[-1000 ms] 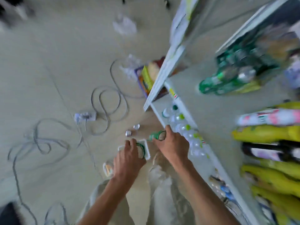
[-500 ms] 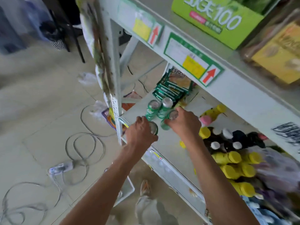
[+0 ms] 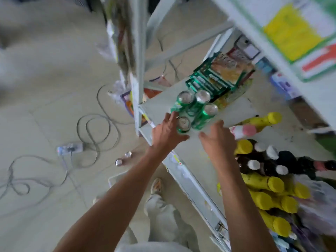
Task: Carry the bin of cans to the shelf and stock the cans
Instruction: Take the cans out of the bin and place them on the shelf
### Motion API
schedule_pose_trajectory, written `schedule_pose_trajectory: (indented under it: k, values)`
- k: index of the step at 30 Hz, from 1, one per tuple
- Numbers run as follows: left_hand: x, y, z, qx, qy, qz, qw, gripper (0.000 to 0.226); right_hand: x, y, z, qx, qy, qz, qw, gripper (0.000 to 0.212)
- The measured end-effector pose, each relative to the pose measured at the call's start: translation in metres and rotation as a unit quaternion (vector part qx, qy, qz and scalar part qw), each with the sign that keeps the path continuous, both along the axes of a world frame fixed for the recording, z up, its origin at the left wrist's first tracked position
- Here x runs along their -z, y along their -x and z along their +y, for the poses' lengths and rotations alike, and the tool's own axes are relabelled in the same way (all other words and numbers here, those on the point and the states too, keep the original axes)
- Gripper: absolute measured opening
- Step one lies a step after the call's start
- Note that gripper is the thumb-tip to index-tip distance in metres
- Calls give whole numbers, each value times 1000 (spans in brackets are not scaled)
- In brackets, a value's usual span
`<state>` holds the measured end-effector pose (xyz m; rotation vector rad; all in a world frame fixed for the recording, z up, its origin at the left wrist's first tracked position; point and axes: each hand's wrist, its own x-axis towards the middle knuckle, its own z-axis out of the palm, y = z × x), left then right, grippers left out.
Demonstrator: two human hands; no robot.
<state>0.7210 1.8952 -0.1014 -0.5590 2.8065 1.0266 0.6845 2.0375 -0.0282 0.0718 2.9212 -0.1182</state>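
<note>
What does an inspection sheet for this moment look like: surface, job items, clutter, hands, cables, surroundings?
Surface: white shelf, bare at its front corner.
Job's things: four green cans upright, clustered on the shelf; two more cans on the floor; white bin below, mostly hidden.
Clutter: green packets behind the cans; yellow-capped bottles to the right.
Hands: left hand against the nearest can, fingers spread; right hand open, empty.
Cables: grey loops and a power strip on the floor.
Surroundings: tiled floor, price label overhead.
</note>
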Motion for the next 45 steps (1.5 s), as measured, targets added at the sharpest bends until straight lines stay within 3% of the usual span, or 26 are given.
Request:
schedule_pose_trajectory:
  k: [4, 7, 10, 13, 17, 21, 25, 28, 31, 34, 38, 41, 45]
  values:
    - [35, -90, -23, -107, -3, 62, 992, 56, 52, -89, -17, -73, -45, -131, 988, 32]
    - [111, -179, -48, -201, -19, -31, 979, 30, 141, -160, -46, -153, -61, -235, 958, 39]
    - [222, -258, -71, -245, -36, -148, 957, 13, 256, -214, -75, -186, -53, -311, 931, 43]
    - [344, -309, -78, -239, -43, -248, 938, 20, 389, -245, -102, -232, -68, -315, 918, 43]
    - [501, -335, -62, -219, -48, -333, 916, 47, 555, -254, -139, -242, -68, -316, 915, 34]
    - [624, -330, -43, -207, -29, -358, 910, 64, 695, -255, -171, -214, -61, -319, 921, 55]
    - [705, -313, -34, -273, -90, -351, 891, 69, 789, -256, -183, -154, -81, -321, 931, 77]
    - [736, -307, -28, -309, -107, -332, 885, 48, 820, -260, -184, -159, -93, -308, 933, 73]
    - [712, -309, -24, -335, -133, -322, 876, 37, 800, -257, -176, -167, -84, -281, 941, 68]
    - [637, -313, -28, -313, -130, -327, 882, 47, 726, -244, -164, -169, -75, -270, 945, 68]
    - [470, -301, -34, -265, -82, -285, 917, 53, 546, -226, -139, -99, -10, -246, 964, 61]
    - [321, -273, -35, -227, -72, -241, 941, 59, 378, -206, -117, -51, 27, -156, 986, 56]
    - [158, -239, -33, -169, -50, -147, 973, 60, 193, -179, -78, -26, 3, -95, 995, 67]
